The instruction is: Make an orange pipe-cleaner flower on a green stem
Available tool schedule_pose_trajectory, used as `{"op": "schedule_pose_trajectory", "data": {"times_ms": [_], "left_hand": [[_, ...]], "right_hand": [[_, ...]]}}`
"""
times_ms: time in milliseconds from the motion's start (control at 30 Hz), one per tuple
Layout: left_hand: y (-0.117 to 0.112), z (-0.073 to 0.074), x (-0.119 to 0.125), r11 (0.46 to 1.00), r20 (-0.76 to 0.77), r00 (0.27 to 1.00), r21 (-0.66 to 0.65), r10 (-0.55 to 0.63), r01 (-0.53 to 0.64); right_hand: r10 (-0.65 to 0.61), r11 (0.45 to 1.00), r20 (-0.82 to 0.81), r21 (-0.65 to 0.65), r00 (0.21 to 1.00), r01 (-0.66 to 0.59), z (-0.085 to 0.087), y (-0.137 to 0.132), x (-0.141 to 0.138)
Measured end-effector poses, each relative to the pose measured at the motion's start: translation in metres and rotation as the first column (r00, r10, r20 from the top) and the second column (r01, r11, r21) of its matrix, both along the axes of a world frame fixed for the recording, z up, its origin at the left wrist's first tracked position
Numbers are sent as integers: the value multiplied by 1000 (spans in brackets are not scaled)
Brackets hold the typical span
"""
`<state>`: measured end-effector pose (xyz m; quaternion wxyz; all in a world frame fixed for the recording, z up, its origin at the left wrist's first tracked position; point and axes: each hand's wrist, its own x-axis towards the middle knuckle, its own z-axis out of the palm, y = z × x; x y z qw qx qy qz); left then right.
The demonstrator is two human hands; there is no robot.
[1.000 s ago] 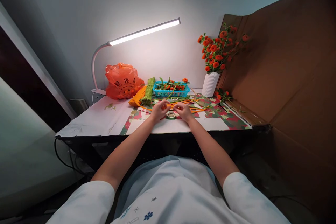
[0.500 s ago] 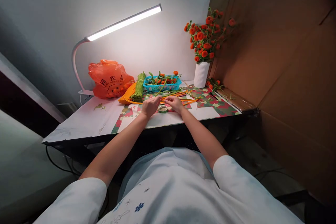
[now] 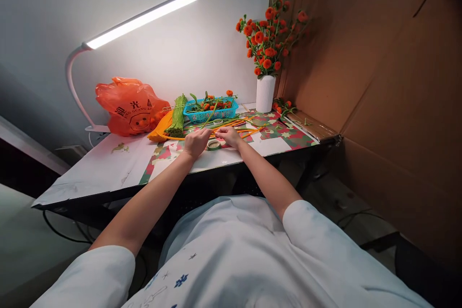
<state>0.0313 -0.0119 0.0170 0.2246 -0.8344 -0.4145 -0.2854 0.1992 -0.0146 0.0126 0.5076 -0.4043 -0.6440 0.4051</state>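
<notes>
My left hand (image 3: 197, 142) is closed in a pinch above the near part of the table, and a thin green stem (image 3: 210, 115) rises from its fingertips. Facing it, my right hand (image 3: 230, 137) pinches thumb and fingers together; whatever is between them is too small to make out. The two sets of fingertips are a short gap apart. Just below them lies a roll of tape (image 3: 214, 145). Orange pipe cleaners (image 3: 249, 131) spread over the table behind and to the right of my hands. A second roll (image 3: 218, 121) lies farther back.
A blue basket (image 3: 211, 114) holds orange flowers and green pieces. Left of it are a green pipe-cleaner bundle (image 3: 177, 118), an orange plastic bag (image 3: 132, 108) and a lit lamp (image 3: 144, 18). A white vase (image 3: 265, 95) of orange flowers stands near the cardboard (image 3: 361, 57).
The whole view has shifted, so the table and its objects sit farther left and slightly higher. My hands keep nearly the same pinched pose over the tape roll.
</notes>
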Motion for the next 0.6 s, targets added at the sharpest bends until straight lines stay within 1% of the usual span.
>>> {"op": "schedule_pose_trajectory", "data": {"times_ms": [67,133,233,333,400,467,533,600], "left_hand": [[0,0,-1,1000,9,1000,-18,-24,24],[1,0,-1,998,15,998,-28,-55,55],[5,1,-1,995,9,995,-33,-99,99],[10,1,-1,990,13,991,-58,-131,132],[14,1,-2,983,34,987,-93,-156,158],[18,0,-4,971,71,981,-143,-183,191],[23,-2,-7,958,134,974,-202,-181,205],[26,-3,-9,939,193,966,-266,-172,220]], "right_hand": [[5,1000,35,19,999,-5,-1,2,0],[-19,998,98,70,995,12,-4,4,1],[-106,978,212,201,972,63,-7,6,2],[-192,951,332,297,924,91,-8,5,3],[-264,927,425,360,866,106,-6,4,4],[-338,888,514,450,788,88,-3,2,5],[-398,842,592,540,701,21,1,2,5],[-444,799,656,598,610,-63,5,1,5]]}}
